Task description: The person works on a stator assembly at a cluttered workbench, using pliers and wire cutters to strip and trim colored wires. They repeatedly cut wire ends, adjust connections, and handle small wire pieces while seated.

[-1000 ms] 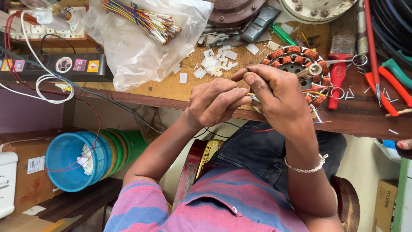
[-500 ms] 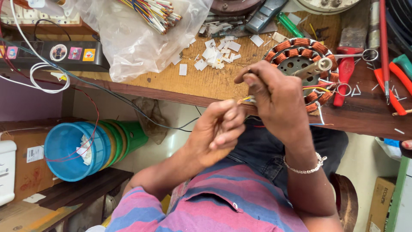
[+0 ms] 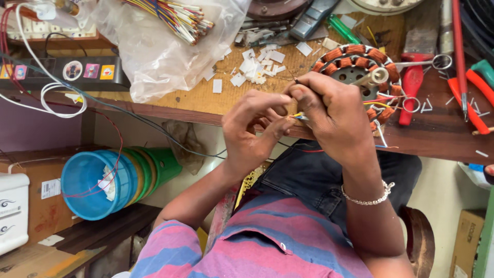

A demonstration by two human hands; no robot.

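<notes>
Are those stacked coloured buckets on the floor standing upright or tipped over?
Tipped over: the stacked buckets lie on their side, blue one's open mouth facing the camera, with crumpled white paper inside.

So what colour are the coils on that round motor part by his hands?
Copper-orange coils, clearest in the head view.

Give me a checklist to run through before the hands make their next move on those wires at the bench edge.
1. Both hands on the wire ends: left hand and right hand pinch them together. Ok.
2. Wire ends visible: mostly hidden by fingers. Cannot tell.
3. Motor stator seated flat on the workbench: ok.
4. Scissors within reach beside the stator: ok.
5. Paper scraps near the work: not ok.
</notes>
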